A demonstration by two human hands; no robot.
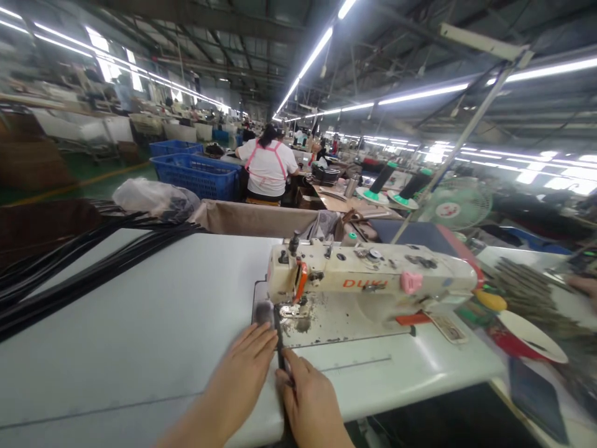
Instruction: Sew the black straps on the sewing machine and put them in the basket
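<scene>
A white sewing machine [373, 274] stands on the pale table [177, 317], its needle area at its left end. A narrow black strip [280, 342] runs from beside the presser foot toward the table's front edge. My left hand [249, 361] lies flat with fingers stretched along the strip's left side, just in front of the needle area. My right hand [305, 392] is closer to the front edge, thumb and index finger closed on the strip. A bundle of long black strips [93, 267] lies across the table's left side.
Behind the table are a fabric-lined bin [261, 221], blue baskets [196, 174] and a seated person [269, 165] in a white shirt. Two dark thread cones [382, 180] and a green fan [454, 205] stand beyond the machine. A white dish [534, 336] is at right.
</scene>
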